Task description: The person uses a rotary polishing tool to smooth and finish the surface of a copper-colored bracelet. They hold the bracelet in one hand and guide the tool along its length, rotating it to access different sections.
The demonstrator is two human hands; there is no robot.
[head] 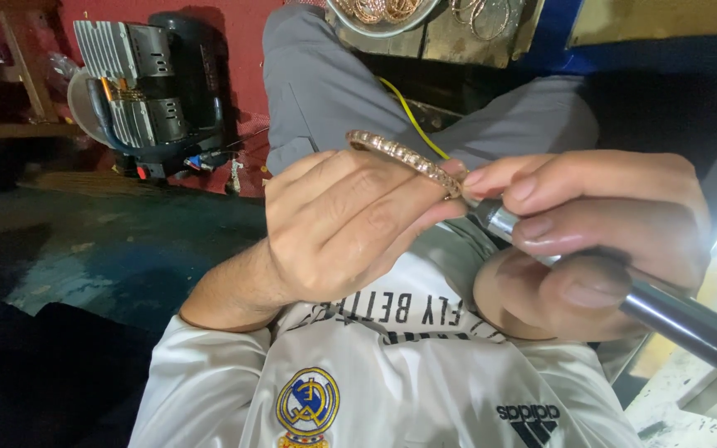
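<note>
View from the head cam, looking down at a person's lap and two bare hands held close together in front of a white shirt. The left hand (338, 228) is closed w/ fingers curled round a thin gold-coloured bangle (404, 158), pinching it so its stone-set arc rises above the knuckles. The right hand (591, 241) is closed round a slim metal handpiece tool (665, 311), gripped pen-style; the tool's tip meets the bangle at its right end, just by the left fingertips.

Judging by looks: the bangle seems light, stiff and narrow, w/ small set stones that could chip or loosen, so a hold on its plain edges near the worked spot suits it, not on the stones. Polished metal is prob. slippery. The tool looks rigid and heavier; best held near its front.

Behind: grey trousers (325, 91), a yellow wire (412, 124), a dish w/ more gold rings (379, 12) at the top on the counter, and a dark motor unit w/ finned metal blocks (151, 87) on the floor at left.
</note>
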